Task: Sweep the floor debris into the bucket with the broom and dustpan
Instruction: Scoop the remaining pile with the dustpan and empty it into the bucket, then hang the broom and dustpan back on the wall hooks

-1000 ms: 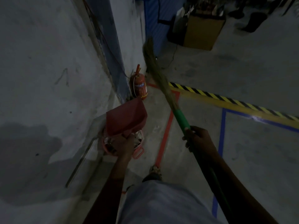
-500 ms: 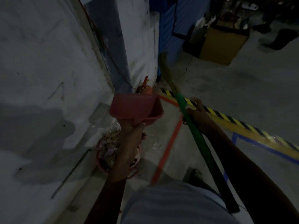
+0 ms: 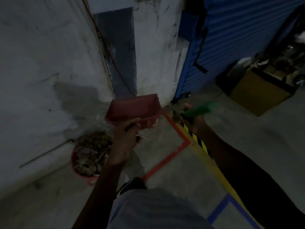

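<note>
Dustpan (image 3: 133,109) (red, unlabelled) in left hand (image 3: 125,139); right hand (image 3: 194,121) grips broom (image 3: 199,109).

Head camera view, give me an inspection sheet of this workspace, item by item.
Surface: concrete floor with red, blue and yellow-black tape lines.
Job's things: red dustpan held raised; red bucket of debris by the wall; green broom handle, blurred.
Clutter: cardboard box at far right.
Hands: left hand grips the dustpan; right hand grips the broom handle.
Cables: thin orange cable down the wall.
Surroundings: stained white wall; blue shutter.
</note>
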{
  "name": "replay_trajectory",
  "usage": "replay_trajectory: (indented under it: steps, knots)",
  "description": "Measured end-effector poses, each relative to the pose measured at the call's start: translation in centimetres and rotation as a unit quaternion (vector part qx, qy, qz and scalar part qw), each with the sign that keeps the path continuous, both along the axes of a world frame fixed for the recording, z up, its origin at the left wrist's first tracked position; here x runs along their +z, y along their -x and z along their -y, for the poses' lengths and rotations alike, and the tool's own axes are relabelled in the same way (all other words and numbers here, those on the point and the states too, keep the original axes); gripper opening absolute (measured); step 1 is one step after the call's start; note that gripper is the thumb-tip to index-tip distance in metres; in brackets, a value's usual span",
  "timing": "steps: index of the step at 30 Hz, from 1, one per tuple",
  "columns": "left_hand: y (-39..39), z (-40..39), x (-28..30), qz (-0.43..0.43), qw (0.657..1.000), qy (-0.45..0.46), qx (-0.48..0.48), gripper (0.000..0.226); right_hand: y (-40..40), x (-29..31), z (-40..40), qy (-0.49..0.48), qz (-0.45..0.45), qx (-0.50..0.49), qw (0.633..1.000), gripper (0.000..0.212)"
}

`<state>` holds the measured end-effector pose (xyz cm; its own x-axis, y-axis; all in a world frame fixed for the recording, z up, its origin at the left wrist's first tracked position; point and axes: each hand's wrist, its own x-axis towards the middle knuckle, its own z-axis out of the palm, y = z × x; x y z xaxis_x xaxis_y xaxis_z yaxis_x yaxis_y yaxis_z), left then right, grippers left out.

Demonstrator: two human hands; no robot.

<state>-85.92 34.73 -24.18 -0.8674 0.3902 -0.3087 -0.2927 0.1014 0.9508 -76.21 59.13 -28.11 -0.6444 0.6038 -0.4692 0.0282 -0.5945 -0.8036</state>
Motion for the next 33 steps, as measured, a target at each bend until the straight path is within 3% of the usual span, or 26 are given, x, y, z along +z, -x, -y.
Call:
replay_trajectory:
  steps: [4, 6, 8, 9, 11, 14, 17, 18, 20, 23, 28, 30, 33]
  knots:
    - [-1.5, -2.2, 1.2, -0.020, 1.000, -0.001, 0.022, 0.014, 0.3, 0.8, -0.8, 0.055, -0.072, -0.032, 0.995, 0.034]
    - [-1.6, -3.4, 2.1, -0.019, 1.000, -0.009, 0.017, 0.016, 0.4, 0.6, -1.4, 0.053, -0.104, -0.003, 0.993, 0.045]
    - [-1.6, -5.1, 3.1, -0.014, 0.999, -0.034, 0.022, 0.019, 0.5, 0.0, -2.4, -0.045, -0.085, 0.020, 0.995, 0.039]
    - [-1.5, -6.1, 3.5, -0.005, 0.998, -0.053, 0.026, 0.024, 0.6, -0.5, -3.2, -0.139, -0.042, 0.037, 0.989, 0.032]
    - [-1.3, -7.6, 4.3, 0.020, 0.996, -0.082, 0.028, 0.034, 0.9, -1.5, -4.6, -0.311, 0.021, 0.072, 0.947, 0.020]
    - [-0.2, -10.2, 5.3, 0.038, 0.995, -0.089, 0.013, 0.031, 1.3, -1.5, -7.2, -0.462, 0.053, 0.093, 0.880, 0.010]
    - [1.2, -12.5, 6.0, 0.041, 0.995, -0.089, -0.016, 0.017, 2.1, 0.5, -9.7, -0.611, 0.136, 0.146, 0.766, 0.038]
    - [1.6, -13.0, 6.2, 0.045, 0.995, -0.090, -0.021, 0.013, 2.3, 0.7, -10.6, -0.633, 0.151, 0.153, 0.743, 0.045]
    - [2.9, -14.4, 7.4, 0.054, 0.993, -0.098, -0.027, 0.020, 3.2, 1.3, -12.4, -0.626, 0.091, 0.178, 0.754, 0.048]
    - [3.9, -16.5, 9.5, 0.107, 0.986, -0.120, -0.032, 0.056, 4.8, 1.3, -14.5, -0.612, -0.054, 0.226, 0.756, 0.029]
    - [5.3, -19.5, 13.1, 0.153, 0.972, -0.172, -0.053, 0.065, 8.8, 6.1, -16.5, -0.618, -0.197, 0.205, 0.733, 0.069]
    - [6.1, -20.8, 14.8, 0.139, 0.971, -0.188, -0.045, 0.067, 11.0, 7.9, -18.0, -0.571, -0.238, 0.198, 0.761, 0.058]
    - [7.0, -23.3, 17.9, 0.067, 0.986, -0.155, -0.003, 0.066, 14.6, 10.7, -20.7, -0.471, -0.263, 0.221, 0.813, 0.024]
